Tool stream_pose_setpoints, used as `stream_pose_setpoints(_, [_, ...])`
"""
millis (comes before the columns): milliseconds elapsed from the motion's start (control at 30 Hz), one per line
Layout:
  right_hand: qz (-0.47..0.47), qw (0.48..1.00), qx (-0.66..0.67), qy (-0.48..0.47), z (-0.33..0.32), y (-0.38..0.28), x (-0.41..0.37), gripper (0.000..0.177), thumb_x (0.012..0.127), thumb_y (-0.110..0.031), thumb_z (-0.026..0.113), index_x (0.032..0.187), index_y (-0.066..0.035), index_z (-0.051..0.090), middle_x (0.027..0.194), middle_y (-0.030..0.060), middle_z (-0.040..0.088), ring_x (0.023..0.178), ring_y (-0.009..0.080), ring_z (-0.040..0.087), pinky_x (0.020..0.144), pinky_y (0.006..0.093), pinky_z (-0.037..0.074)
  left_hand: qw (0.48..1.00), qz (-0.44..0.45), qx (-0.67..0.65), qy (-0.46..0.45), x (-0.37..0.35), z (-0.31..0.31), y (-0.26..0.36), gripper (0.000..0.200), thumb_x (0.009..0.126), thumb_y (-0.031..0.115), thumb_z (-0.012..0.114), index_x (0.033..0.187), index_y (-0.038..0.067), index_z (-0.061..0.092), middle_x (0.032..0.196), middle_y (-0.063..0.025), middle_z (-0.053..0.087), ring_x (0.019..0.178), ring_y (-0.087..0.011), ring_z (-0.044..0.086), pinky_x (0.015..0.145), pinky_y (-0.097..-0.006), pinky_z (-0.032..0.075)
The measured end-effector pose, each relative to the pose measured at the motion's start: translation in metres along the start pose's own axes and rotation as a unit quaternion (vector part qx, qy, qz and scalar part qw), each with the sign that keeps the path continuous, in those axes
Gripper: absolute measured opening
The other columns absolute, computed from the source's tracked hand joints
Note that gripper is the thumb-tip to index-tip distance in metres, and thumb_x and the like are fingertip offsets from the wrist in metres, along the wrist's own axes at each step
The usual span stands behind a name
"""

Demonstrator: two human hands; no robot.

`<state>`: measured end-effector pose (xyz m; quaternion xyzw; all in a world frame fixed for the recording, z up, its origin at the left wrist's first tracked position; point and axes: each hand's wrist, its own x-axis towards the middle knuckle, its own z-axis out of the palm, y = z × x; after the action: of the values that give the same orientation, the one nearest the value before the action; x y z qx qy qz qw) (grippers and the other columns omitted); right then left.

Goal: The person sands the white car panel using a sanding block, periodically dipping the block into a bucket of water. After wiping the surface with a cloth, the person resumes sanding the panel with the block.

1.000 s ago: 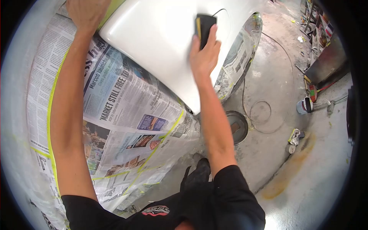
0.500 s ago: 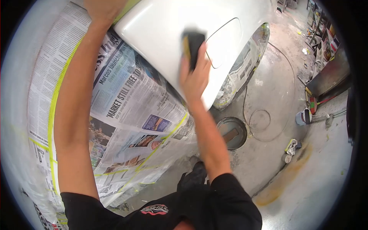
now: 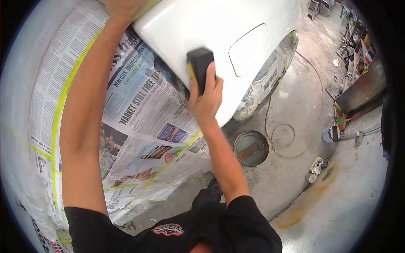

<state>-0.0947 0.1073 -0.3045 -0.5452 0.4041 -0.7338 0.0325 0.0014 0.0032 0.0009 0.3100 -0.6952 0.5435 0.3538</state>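
My right hand (image 3: pixel 206 99) is wrapped round a black sanding block (image 3: pixel 201 63) with a yellowish layer along one side. The block lies against the white car body panel (image 3: pixel 181 29), left of the outlined fuel flap (image 3: pixel 249 48). At the top edge of the view my left hand (image 3: pixel 124 7) is beside the panel's corner and a yellow-green strip; its fingers are cut off by the frame. Taped newspaper (image 3: pixel 143 109) covers the car below the panel, with yellow tape (image 3: pixel 55 122) along it.
On the grey floor stands a round black basin (image 3: pixel 266 154) with a brown block (image 3: pixel 248 152) in it. A thin hose (image 3: pixel 270 114) curls nearby. To the right are a small bucket (image 3: pixel 331 134), a brush (image 3: pixel 342 120) and cluttered shelving (image 3: pixel 358 50). Newspaper masks the wheel (image 3: pixel 263 90).
My right hand has drawn the sanding block down and to the left over the white panel, away from the fuel flap. My left hand stays near the panel's corner.
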Motion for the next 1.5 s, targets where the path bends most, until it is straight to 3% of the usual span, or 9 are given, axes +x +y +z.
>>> stream_pose_setpoints(167, [0.17, 0.982, -0.086, 0.003, 0.01, 0.048, 0.145, 0.068, 0.099, -0.032, 0.065, 0.157, -0.004, 0.041, 0.108, 0.0271, 0.058, 0.096, 0.0416, 0.062, 0.084, 0.0512, 0.051, 0.997, -0.048, 0.011, -0.053, -0.002, -0.001, 0.006, 0.049, 0.083, 0.039, 0.082, 0.112, 0.001, 0.071, 0.108, -0.0179, 0.069, 0.1, -0.0348, 0.062, 0.09, -0.0458, 0.047])
stream_pose_setpoints(433, [-0.022, 0.999, -0.024, 0.013, 0.008, -0.003, 0.033, 0.072, 0.09, -0.014, 0.076, 0.153, 0.003, 0.045, 0.109, 0.0283, 0.064, 0.088, 0.0387, 0.063, 0.077, 0.0418, 0.054, 0.999, -0.022, -0.017, -0.019, 0.001, 0.0, 0.003, 0.046, 0.085, 0.039, 0.08, 0.112, 0.002, 0.07, 0.101, -0.0162, 0.069, 0.095, -0.0345, 0.062, 0.09, -0.0462, 0.047])
stream_pose_setpoints(567, [0.081, 0.993, -0.085, 0.016, 0.018, 0.029, 0.141, 0.066, 0.096, -0.027, 0.07, 0.154, -0.007, 0.045, 0.097, 0.0213, 0.056, 0.085, 0.0397, 0.062, 0.071, 0.0467, 0.052, 0.999, -0.035, -0.003, -0.031, -0.001, 0.0, 0.006, 0.045, 0.084, 0.038, 0.08, 0.111, 0.002, 0.071, 0.102, -0.0165, 0.07, 0.095, -0.0348, 0.063, 0.089, -0.0464, 0.047])
stream_pose_setpoints(767, [-0.031, 0.999, 0.015, 0.017, -0.003, 0.006, -0.025, 0.067, 0.092, -0.014, 0.075, 0.151, 0.004, 0.047, 0.116, 0.0285, 0.064, 0.094, 0.0385, 0.064, 0.081, 0.0427, 0.055, 1.0, 0.007, 0.017, -0.01, 0.002, 0.002, 0.005, 0.045, 0.084, 0.036, 0.081, 0.112, 0.003, 0.07, 0.1, -0.0157, 0.069, 0.095, -0.0338, 0.063, 0.088, -0.0443, 0.047])
stream_pose_setpoints(1033, [0.139, 0.983, -0.113, 0.027, 0.003, 0.06, 0.079, 0.072, 0.095, -0.028, 0.073, 0.157, -0.008, 0.042, 0.096, 0.0217, 0.056, 0.085, 0.0372, 0.059, 0.074, 0.0484, 0.051, 0.998, -0.035, 0.008, -0.043, 0.001, -0.002, 0.008, 0.045, 0.083, 0.035, 0.082, 0.112, 0.003, 0.07, 0.099, -0.0141, 0.069, 0.093, -0.0323, 0.064, 0.088, -0.0438, 0.047])
stream_pose_setpoints(1100, [0.097, 0.993, -0.061, 0.032, 0.001, 0.034, 0.017, 0.072, 0.094, -0.02, 0.074, 0.156, 0.0, 0.043, 0.106, 0.0247, 0.063, 0.087, 0.0368, 0.061, 0.074, 0.0429, 0.053, 0.998, -0.048, -0.006, -0.039, 0.002, -0.002, 0.009, 0.045, 0.083, 0.036, 0.082, 0.112, 0.003, 0.07, 0.099, -0.014, 0.069, 0.093, -0.0323, 0.064, 0.089, -0.0437, 0.047])
stream_pose_setpoints(1133, [0.082, 0.996, -0.015, 0.007, -0.009, 0.015, -0.004, 0.069, 0.096, -0.016, 0.071, 0.154, 0.007, 0.041, 0.115, 0.0302, 0.062, 0.097, 0.0408, 0.064, 0.086, 0.0433, 0.054, 0.998, -0.051, -0.014, -0.035, 0.001, -0.002, 0.008, 0.045, 0.083, 0.036, 0.082, 0.112, 0.003, 0.07, 0.099, -0.014, 0.069, 0.094, -0.0324, 0.064, 0.089, -0.0436, 0.047])
stream_pose_setpoints(1367, [0.063, 0.994, -0.065, 0.065, 0.014, 0.05, 0.089, 0.072, 0.09, -0.021, 0.076, 0.154, -0.007, 0.047, 0.096, 0.0203, 0.057, 0.083, 0.0366, 0.058, 0.07, 0.0465, 0.049, 0.997, -0.032, 0.034, -0.062, -0.003, 0.0, 0.003, 0.048, 0.086, 0.041, 0.079, 0.113, 0.002, 0.071, 0.108, -0.0156, 0.071, 0.103, -0.032, 0.064, 0.092, -0.043, 0.047])
stream_pose_setpoints(1500, [0.064, 0.996, -0.056, 0.002, 0.005, 0.018, 0.046, 0.068, 0.092, -0.02, 0.075, 0.152, -0.002, 0.048, 0.104, 0.0237, 0.061, 0.089, 0.0392, 0.063, 0.076, 0.0454, 0.053, 0.996, -0.042, 0.038, -0.064, -0.005, 0.007, -0.004, 0.051, 0.089, 0.045, 0.076, 0.116, 0.002, 0.071, 0.109, -0.015, 0.07, 0.103, -0.0314, 0.063, 0.094, -0.0422, 0.046])
